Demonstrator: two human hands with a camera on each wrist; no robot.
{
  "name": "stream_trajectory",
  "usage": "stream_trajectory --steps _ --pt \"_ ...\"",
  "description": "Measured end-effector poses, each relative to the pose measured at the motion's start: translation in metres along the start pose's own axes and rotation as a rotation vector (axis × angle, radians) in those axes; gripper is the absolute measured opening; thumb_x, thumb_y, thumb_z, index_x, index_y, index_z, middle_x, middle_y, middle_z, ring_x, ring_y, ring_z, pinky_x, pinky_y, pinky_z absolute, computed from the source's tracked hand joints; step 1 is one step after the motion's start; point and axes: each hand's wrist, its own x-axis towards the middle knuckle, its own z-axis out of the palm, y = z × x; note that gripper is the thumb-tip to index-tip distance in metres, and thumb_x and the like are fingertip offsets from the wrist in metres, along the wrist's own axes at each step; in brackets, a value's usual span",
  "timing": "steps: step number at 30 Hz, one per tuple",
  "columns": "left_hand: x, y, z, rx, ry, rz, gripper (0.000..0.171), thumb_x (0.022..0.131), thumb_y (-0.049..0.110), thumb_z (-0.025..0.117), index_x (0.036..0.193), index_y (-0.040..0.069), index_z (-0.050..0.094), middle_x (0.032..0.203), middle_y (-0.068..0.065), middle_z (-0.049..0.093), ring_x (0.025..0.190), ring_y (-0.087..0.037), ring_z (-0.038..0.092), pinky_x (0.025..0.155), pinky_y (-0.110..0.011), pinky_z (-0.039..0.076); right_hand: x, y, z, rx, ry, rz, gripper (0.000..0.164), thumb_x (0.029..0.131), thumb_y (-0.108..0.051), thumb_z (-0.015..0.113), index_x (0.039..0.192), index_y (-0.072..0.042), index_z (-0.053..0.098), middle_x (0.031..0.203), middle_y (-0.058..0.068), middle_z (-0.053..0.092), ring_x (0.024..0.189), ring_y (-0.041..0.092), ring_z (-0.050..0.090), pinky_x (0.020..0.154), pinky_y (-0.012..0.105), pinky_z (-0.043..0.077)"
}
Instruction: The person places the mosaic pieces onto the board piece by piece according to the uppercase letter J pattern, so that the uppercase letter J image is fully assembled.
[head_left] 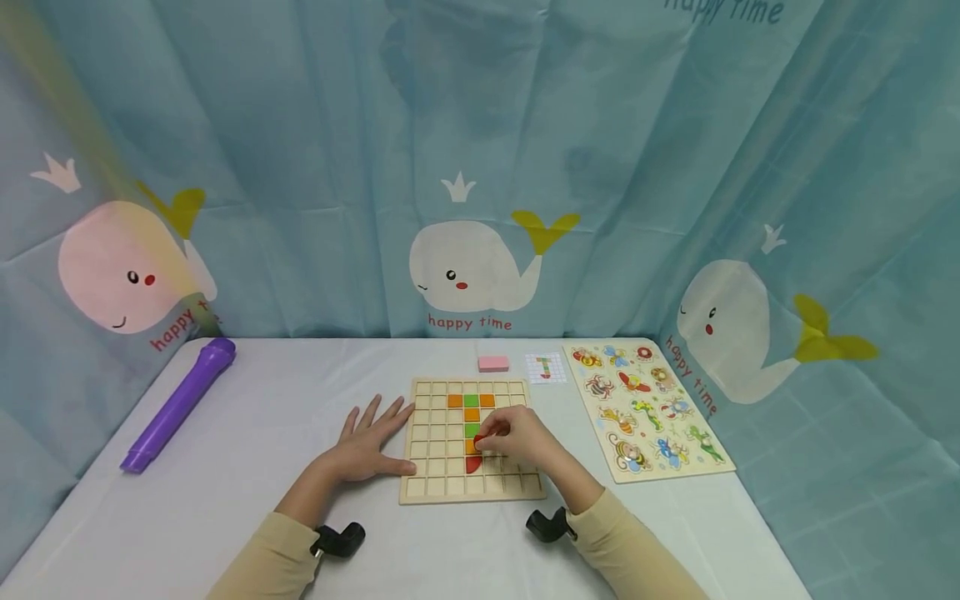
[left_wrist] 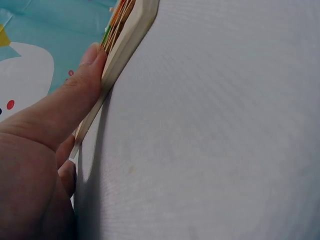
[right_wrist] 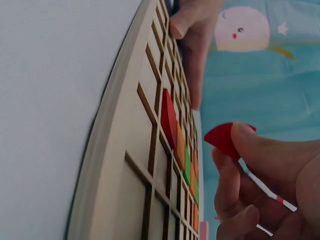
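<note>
A wooden grid board lies on the table, with orange and green square blocks in a T-like column. At the column's lower end sits a red quarter-round block, also seen in the right wrist view as a red block. My right hand pinches a second red quarter-round block between thumb and finger, just above the board. Spread flat, my left hand rests at the board's left edge, its thumb touching the rim.
Behind the board are a pink block and a small pattern card. An insect picture puzzle board lies at the right. A purple microphone-shaped tube lies at the left. A whale-print curtain hangs around the table.
</note>
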Motion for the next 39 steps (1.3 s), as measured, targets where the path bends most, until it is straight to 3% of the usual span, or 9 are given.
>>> stream_trajectory --steps 8,15,25,33,39 --pt "0.0 0.0 -0.001 0.011 -0.001 0.002 0.11 0.075 0.07 0.075 0.162 0.022 0.026 0.17 -0.01 0.016 0.155 -0.043 -0.007 0.119 -0.065 -0.01 0.012 -0.006 0.02 -0.074 -0.091 -0.026 0.006 0.088 -0.028 0.081 0.083 -0.027 0.078 0.077 -0.014 0.069 0.076 0.007 0.059 0.069 0.024 0.051" --pt "-0.002 0.0 -0.001 0.013 -0.007 -0.005 0.11 0.076 0.07 0.075 0.162 0.022 0.026 0.17 -0.01 0.015 0.155 -0.043 -0.008 0.119 -0.066 -0.011 0.017 -0.012 0.033 -0.118 -0.164 -0.053 0.008 0.092 -0.023 0.076 0.086 -0.02 0.079 0.07 -0.01 0.07 0.059 0.004 0.063 0.058 0.02 0.053" --pt "-0.003 0.0 -0.002 0.009 -0.01 0.001 0.11 0.076 0.07 0.074 0.162 0.022 0.026 0.17 -0.01 0.015 0.155 -0.043 -0.008 0.119 -0.066 -0.011 0.019 -0.014 0.036 -0.215 -0.153 -0.045 0.006 0.09 -0.025 0.079 0.083 -0.026 0.079 0.075 -0.018 0.068 0.069 0.001 0.057 0.062 0.019 0.05" --pt "-0.003 0.001 -0.001 0.01 -0.006 0.003 0.11 0.076 0.07 0.075 0.162 0.022 0.026 0.17 -0.01 0.016 0.155 -0.044 -0.007 0.119 -0.066 -0.01 0.017 -0.013 0.031 -0.187 -0.096 -0.002 0.018 0.083 -0.026 0.085 0.08 -0.024 0.067 0.071 -0.01 0.061 0.066 0.006 0.054 0.062 0.022 0.046" --pt "-0.003 0.002 0.001 -0.003 -0.01 -0.009 0.11 0.075 0.069 0.076 0.162 0.021 0.027 0.17 -0.011 0.016 0.155 -0.043 -0.007 0.12 -0.065 -0.011 0.005 -0.006 0.01 -0.118 -0.083 -0.027 0.011 0.089 -0.028 0.08 0.086 -0.025 0.07 0.082 -0.01 0.065 0.072 0.011 0.059 0.065 0.025 0.05"
